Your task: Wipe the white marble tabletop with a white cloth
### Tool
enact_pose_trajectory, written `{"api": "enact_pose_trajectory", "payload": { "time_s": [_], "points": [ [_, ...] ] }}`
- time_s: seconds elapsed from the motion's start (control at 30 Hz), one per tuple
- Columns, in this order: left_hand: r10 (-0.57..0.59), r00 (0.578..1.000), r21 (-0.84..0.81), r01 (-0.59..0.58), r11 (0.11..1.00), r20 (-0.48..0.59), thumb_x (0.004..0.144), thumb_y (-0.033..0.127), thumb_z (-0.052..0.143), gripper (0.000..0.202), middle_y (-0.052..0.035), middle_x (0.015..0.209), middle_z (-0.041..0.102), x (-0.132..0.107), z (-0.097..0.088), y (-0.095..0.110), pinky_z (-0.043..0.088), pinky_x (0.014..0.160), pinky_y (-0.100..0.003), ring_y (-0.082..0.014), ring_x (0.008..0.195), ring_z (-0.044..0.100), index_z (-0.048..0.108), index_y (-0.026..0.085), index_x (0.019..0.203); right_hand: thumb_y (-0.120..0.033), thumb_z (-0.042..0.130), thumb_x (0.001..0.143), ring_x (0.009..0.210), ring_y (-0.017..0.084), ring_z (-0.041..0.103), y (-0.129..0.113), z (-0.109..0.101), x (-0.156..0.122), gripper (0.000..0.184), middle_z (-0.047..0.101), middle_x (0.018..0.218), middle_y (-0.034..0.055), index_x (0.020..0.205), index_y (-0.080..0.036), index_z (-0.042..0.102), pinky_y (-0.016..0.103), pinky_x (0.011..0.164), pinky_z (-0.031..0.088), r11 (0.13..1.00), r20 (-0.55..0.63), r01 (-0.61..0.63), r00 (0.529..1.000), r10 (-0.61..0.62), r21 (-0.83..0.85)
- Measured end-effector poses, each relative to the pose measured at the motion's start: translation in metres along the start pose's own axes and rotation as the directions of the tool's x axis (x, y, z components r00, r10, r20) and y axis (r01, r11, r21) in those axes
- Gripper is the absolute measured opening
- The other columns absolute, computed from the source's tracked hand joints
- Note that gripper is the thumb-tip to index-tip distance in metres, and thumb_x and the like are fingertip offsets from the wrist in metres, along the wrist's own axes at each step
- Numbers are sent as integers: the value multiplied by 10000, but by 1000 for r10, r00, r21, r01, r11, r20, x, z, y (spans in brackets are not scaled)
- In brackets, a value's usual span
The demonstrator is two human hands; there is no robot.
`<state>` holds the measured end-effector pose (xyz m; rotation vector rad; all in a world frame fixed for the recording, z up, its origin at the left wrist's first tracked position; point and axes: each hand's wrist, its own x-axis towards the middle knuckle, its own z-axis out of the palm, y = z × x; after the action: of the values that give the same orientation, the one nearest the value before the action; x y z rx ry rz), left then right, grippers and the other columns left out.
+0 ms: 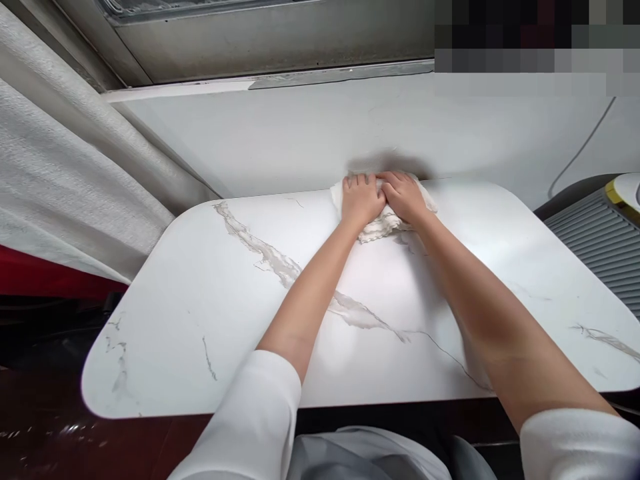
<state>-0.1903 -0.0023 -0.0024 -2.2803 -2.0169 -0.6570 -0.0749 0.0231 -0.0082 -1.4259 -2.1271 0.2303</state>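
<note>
A crumpled white cloth (383, 227) lies at the far edge of a white marble-patterned table (165, 300), close to the wall. My left hand (361, 198) presses down on its left part, the fingers bent over the fabric. On the right part, my right hand (404, 195) holds it down in the same way. The two hands meet at the thumbs, and cloth shows around and below them. Both arms reach straight out over the tabletop.
Behind the table rises a white wall panel (260, 137) under a metal window frame (275, 47). A pale curtain (75, 160) hangs at the left. To the right stand a grey ribbed object (595, 240) and a thin cable (583, 143). The table has rounded corners.
</note>
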Motion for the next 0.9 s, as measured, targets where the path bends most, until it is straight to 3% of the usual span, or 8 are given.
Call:
{"api": "enact_pose_trajectory", "payload": {
  "time_s": [0.13,0.3,0.43,0.57,0.77,0.9],
  "points": [
    [31,999,-14,-31,999,10,982,290,386,401,-181,1318,586,-1,7,23,212,1187,-485,-312,1292,481,534,102,1304,-227,284,882,1297,260,472,20,-13,-11,503,589,1365,85,1267,-202,607,461,1116,330,1000,-9,-21,1000,21,-19],
    [52,997,-7,-52,999,52,988,296,363,454,-194,1402,537,-25,0,35,206,1200,-501,-312,1342,442,511,69,1352,-231,253,914,1347,242,434,13,-26,-38,519,542,1419,95,1323,-163,565,437,1159,287,993,36,-24,999,29,-116],
    [31,999,47,-33,998,34,985,292,341,471,-181,1461,497,-64,-11,47,216,1201,-518,-315,1381,409,495,73,1373,-255,226,948,1400,228,382,1,-39,-73,521,495,1470,95,1362,-158,527,431,1188,252,989,122,24,993,-6,-148],
    [66,994,89,-73,993,84,990,281,308,509,-188,1494,462,-111,-27,61,206,1212,-522,-321,1417,373,446,50,1422,-294,198,978,1425,241,358,-12,-52,-121,523,468,1493,103,1378,-169,509,465,1192,253,983,113,60,993,-41,-172],
    [244,946,72,-265,962,214,986,324,330,576,-224,1549,364,-180,-53,69,211,1207,-551,-357,1459,299,375,15,1470,-339,162,1016,1459,269,304,-40,-67,-208,568,405,1537,150,1449,-101,441,490,1206,236,962,92,69,995,-46,-263],
    [338,917,47,-354,934,211,984,332,329,585,-240,1541,366,-219,-65,77,218,1198,-576,-372,1456,300,385,2,1464,-332,176,1025,1439,299,331,-52,-76,-256,547,435,1506,180,1438,-85,435,522,1184,266,949,14,103,995,-103,-297]
  ]
}}
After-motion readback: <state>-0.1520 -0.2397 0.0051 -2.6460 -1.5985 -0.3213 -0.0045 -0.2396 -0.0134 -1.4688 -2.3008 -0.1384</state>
